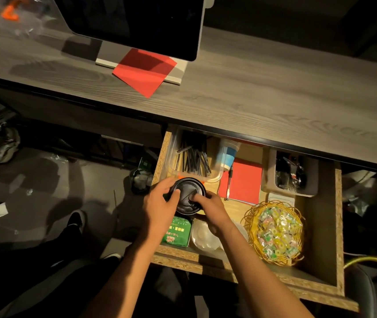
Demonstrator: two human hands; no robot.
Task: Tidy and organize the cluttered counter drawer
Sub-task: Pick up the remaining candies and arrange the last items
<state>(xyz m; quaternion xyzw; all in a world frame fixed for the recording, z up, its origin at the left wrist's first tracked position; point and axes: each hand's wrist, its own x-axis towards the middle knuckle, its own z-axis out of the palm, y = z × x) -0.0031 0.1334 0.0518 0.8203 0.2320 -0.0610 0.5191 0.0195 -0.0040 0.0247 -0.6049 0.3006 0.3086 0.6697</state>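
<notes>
- One head-worn camera looks steeply down from above the open drawer, close over it.
- It faces forward across the table edge; floor at left.

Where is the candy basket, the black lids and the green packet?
candy basket (252, 216): head view, on its woven left rim.
black lids (186, 191): head view, on the top lid's middle.
green packet (177, 230): head view, on its printed face.

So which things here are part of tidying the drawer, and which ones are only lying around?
Part of the job:
drawer
black lids, held by left hand and right hand
straws
paper cups
pen
candy basket
green packet

Lying around:
screen
red paper on the counter
</notes>
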